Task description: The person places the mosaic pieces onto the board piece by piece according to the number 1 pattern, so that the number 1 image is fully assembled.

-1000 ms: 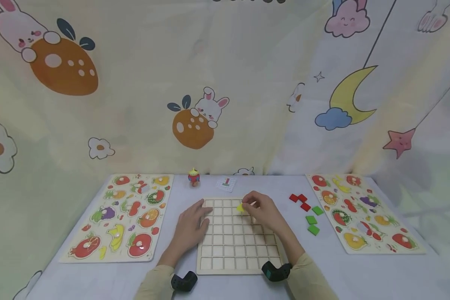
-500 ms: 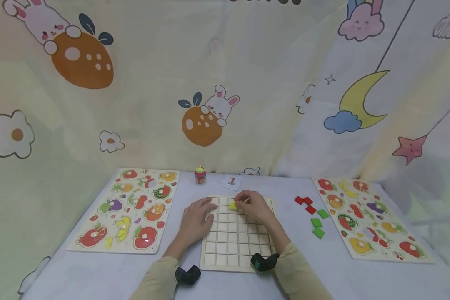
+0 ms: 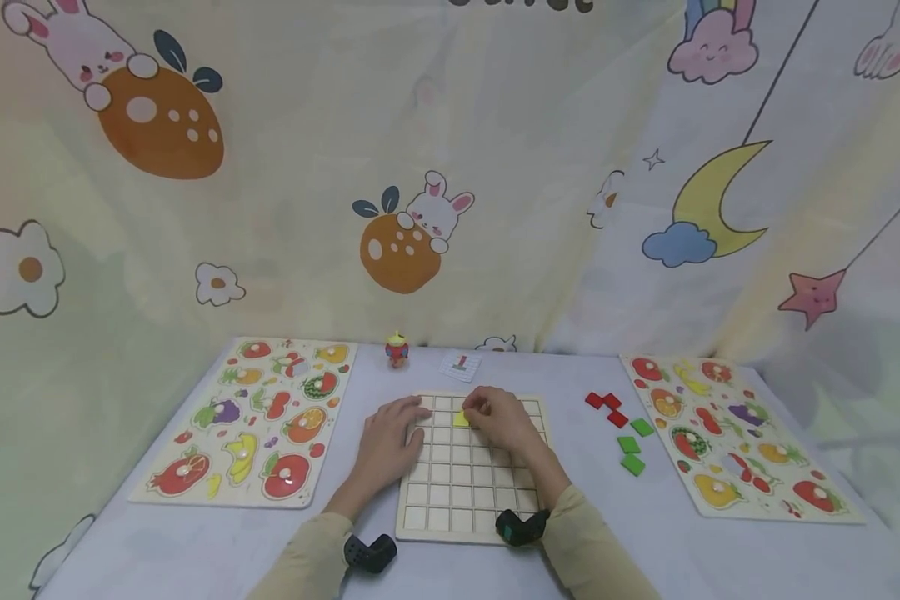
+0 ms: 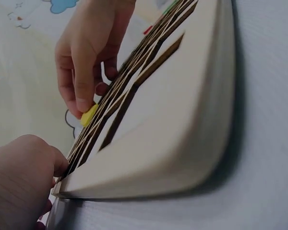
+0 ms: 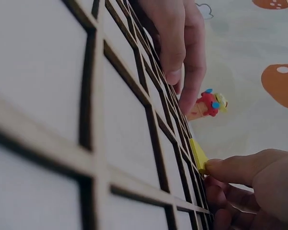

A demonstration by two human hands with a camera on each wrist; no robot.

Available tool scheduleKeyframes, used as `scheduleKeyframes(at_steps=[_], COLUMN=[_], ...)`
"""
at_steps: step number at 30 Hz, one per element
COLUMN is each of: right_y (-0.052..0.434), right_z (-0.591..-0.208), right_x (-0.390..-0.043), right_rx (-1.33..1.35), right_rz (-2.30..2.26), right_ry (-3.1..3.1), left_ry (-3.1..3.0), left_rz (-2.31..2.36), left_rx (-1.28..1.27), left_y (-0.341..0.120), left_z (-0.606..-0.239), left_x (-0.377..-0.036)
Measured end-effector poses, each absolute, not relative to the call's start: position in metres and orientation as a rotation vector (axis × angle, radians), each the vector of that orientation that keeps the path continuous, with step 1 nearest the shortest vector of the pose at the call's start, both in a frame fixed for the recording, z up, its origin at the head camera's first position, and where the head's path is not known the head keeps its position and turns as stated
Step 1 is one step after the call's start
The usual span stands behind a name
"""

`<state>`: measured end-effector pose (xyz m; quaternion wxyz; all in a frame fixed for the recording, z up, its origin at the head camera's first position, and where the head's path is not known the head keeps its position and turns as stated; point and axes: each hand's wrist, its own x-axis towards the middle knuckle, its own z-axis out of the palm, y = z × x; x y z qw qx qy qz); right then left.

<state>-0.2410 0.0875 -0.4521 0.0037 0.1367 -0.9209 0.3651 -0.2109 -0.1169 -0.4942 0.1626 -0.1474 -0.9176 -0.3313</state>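
Centrally, yellow tile (image 3: 460, 419), pinched by right hand (image 3: 499, 417)

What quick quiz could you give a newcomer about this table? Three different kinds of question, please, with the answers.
1. Which hand is pinching the yellow tile?
2. True or false: the red tiles lie off the grid board.
3. How many green tiles lie to the right of the board?

Key:
1. The right hand.
2. True; they lie on the table beside it.
3. Three.
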Motion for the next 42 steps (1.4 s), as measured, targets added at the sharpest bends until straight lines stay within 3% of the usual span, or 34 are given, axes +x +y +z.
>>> scheduleKeyframes(at_steps=[22,42], right_y=[0.098,0.259], right_z=[-0.444,-0.436], right_x=[-0.237,-0.254], right_rx=[0.683,0.240], right_rz=[1.133,0.852], right_ry=[-2.921,-2.906], left_ry=[-2.614,-2.643], left_rz=[-0.943,-0.904], left_rx=[-0.444,-0.461], left_y=[-0.123,-0.115], left_z=[-0.496,-0.497], left_x=[-0.204,-0.209])
